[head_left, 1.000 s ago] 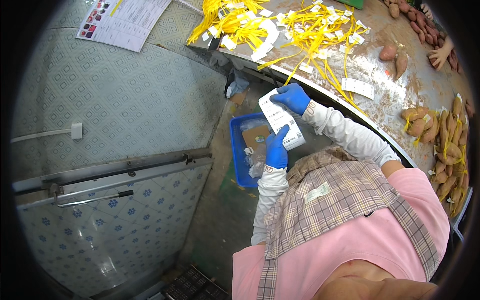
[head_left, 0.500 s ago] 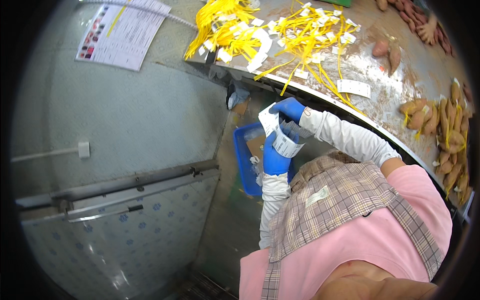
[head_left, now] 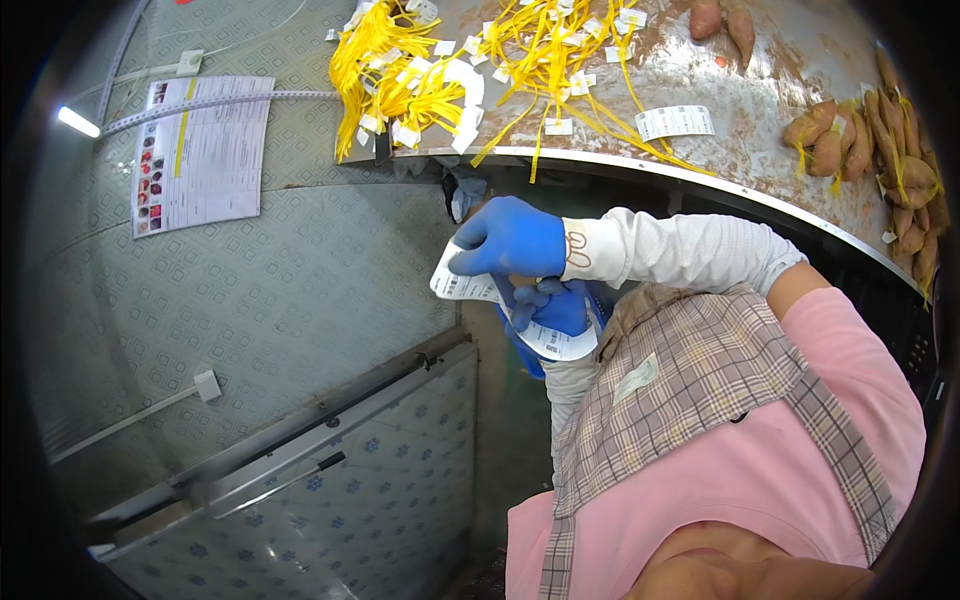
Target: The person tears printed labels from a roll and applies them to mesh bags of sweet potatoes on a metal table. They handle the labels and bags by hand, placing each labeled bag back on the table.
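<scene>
Both my hands are in blue gloves, in front of my body and just off the table's edge. My right hand [head_left: 512,238] pinches one end of a white strip of printed labels [head_left: 468,284] between thumb and fingers. Below it, my left hand [head_left: 560,308] has its fingers curled around the same strip, whose lower end bends out under the palm. The right hand hides part of the strip's middle. Yellow ties with small white tags [head_left: 392,80] lie in a heap on the table beyond my hands. A loose white label strip [head_left: 675,122] lies nearer the table's edge.
The metal table [head_left: 760,150] curves along the top and right. Sweet potatoes bundled with yellow ties [head_left: 905,170] rest at its right end; two loose ones [head_left: 706,18] lie at the back. A printed sheet [head_left: 200,155] hangs at left. A blue bin [head_left: 524,345] is partly hidden below my hands.
My right hand has moved left and across, over the left hand, with the strip's end drawn leftward. The view has shifted, so the other person's hand at the upper right is out of sight.
</scene>
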A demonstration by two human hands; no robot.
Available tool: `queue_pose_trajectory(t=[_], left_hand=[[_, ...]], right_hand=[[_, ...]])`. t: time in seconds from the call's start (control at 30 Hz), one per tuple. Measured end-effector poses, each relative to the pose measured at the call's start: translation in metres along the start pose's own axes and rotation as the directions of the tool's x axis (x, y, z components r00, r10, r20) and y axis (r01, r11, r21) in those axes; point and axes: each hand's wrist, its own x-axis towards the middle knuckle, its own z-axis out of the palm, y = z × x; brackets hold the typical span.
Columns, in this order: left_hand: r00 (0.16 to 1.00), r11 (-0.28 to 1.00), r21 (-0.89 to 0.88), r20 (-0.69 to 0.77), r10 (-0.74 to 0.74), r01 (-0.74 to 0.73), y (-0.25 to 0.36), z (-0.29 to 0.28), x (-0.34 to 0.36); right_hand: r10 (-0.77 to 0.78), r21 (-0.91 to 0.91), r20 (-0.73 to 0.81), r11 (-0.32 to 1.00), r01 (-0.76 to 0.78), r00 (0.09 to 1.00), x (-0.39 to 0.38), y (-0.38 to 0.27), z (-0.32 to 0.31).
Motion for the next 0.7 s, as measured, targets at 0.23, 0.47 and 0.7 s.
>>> queue_pose_trajectory(t=[0.23, 0.47, 0.7], left_hand=[[0.992, 0.975, -0.219, -0.108, -0.069, 0.044, -0.013, -0.019, 0.012], [0.635, 0.722, 0.526, -0.757, 0.156, 0.449, -0.028, 0.024, 0.052], [0.592, 0.605, 0.590, -0.772, 0.231, 0.535, -0.049, 0.019, 0.070]], right_hand=[[0.025, -0.157, -0.032, 0.987, -0.029, 0.999, 0.002, -0.006, -0.025], [0.111, 0.194, -0.112, 0.977, -0.088, 0.987, 0.014, 0.043, -0.071], [0.170, 0.203, -0.142, 0.969, -0.140, 0.975, 0.013, 0.054, -0.094]])
